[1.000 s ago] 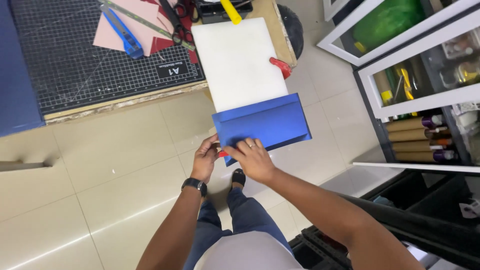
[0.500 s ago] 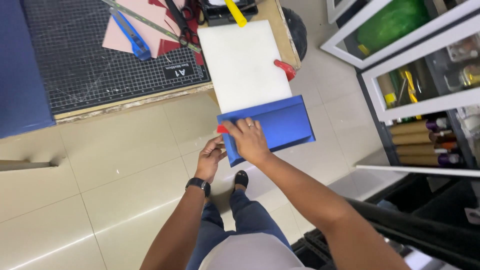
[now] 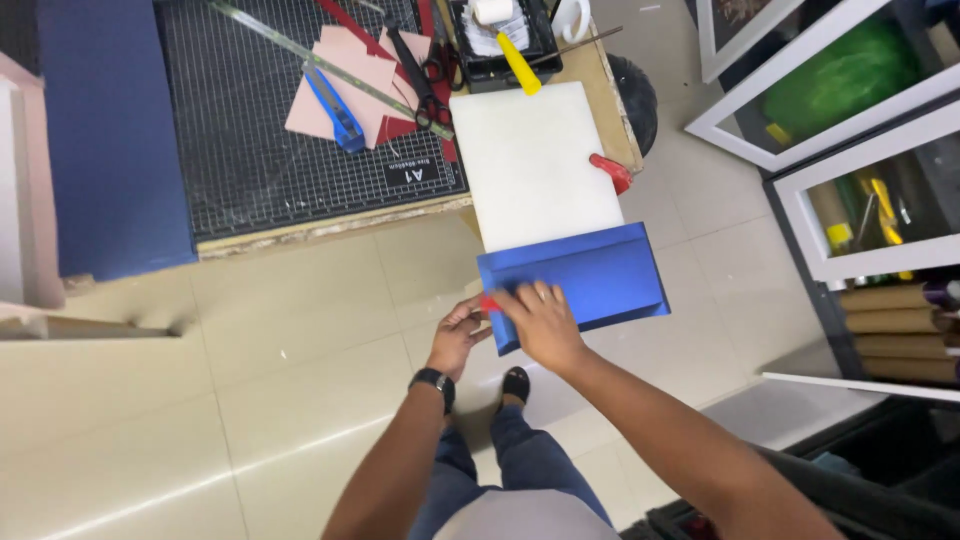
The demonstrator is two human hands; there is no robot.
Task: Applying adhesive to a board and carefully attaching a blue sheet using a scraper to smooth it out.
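Note:
A blue folded sheet [image 3: 590,275] hangs over the near end of a white board [image 3: 530,165] that juts off the workbench. My right hand [image 3: 535,320] lies flat on the sheet's near left corner, pressing it down. My left hand [image 3: 458,335] sits just left of that corner, fingers curled around a small red thing [image 3: 489,302] at the sheet's edge. A black watch [image 3: 433,381] is on my left wrist.
A black gridded cutting mat [image 3: 260,120] carries pink card pieces [image 3: 345,85], a blue knife [image 3: 335,105], a long metal ruler, and scissors [image 3: 425,75]. A red clamp [image 3: 610,170] grips the board's right edge. A yellow-handled roller [image 3: 515,55] lies in a tray. White framed cabinets [image 3: 830,130] stand right.
My right hand has slid left along the blue sheet's near edge toward its corner. My left hand has stayed at the corner on the red thing.

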